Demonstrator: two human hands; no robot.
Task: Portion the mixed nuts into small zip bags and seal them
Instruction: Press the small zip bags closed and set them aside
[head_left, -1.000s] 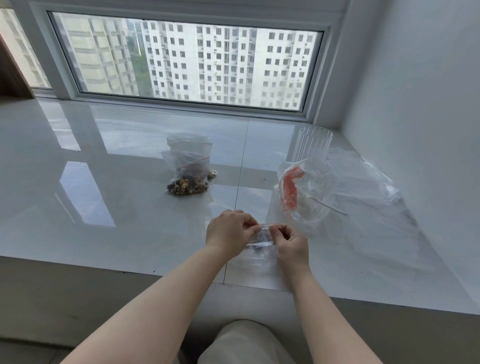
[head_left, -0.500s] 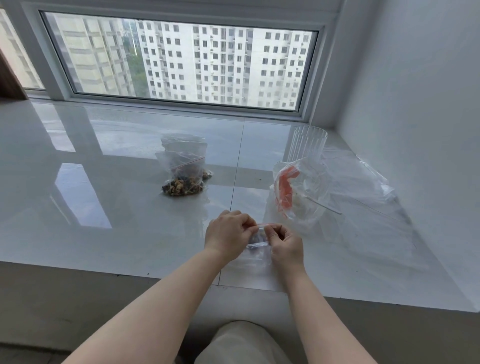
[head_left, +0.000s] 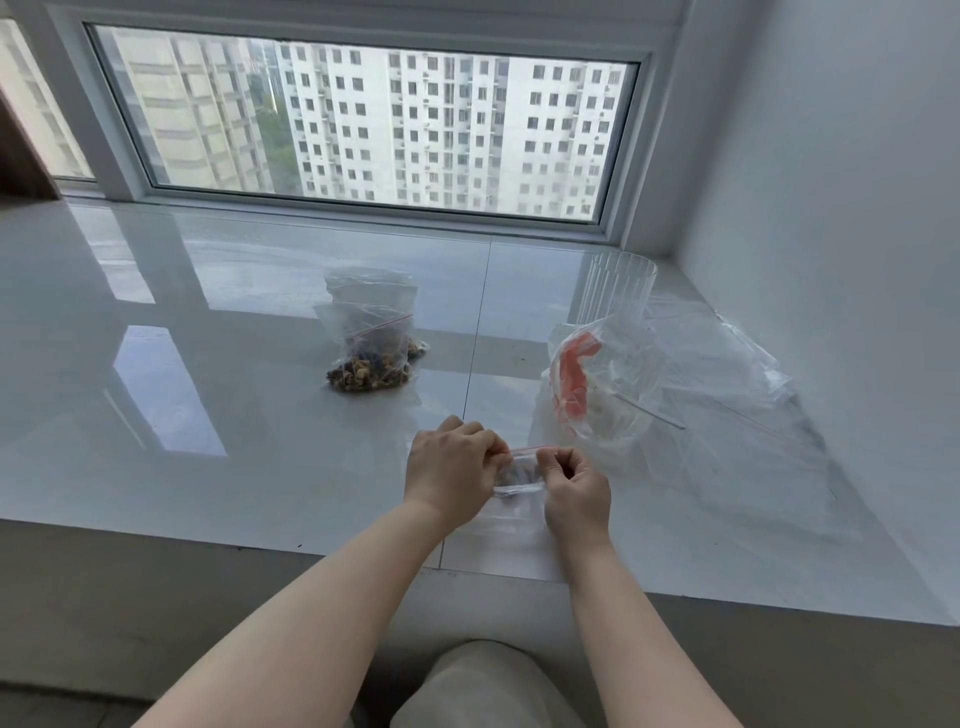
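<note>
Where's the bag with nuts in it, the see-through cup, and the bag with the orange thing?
bag of nuts (head_left: 370, 371), head view, on the nuts at its bottom.
clear cup (head_left: 618, 288), head view, on its ribbed wall.
bag with the orange piece (head_left: 571, 374), head view, on the orange piece.

Left hand (head_left: 451, 465) and right hand (head_left: 575, 488) pinch the small zip bag (head_left: 519, 475) — red-striped top.

On the sill (head_left: 218, 364), the nut bags (head_left: 370, 345) lie back left. The cup (head_left: 617, 288) stands back right, loose bags (head_left: 727, 395) before it. Nearest, both hands (head_left: 452, 470) pinch a bag (head_left: 519, 478).
</note>
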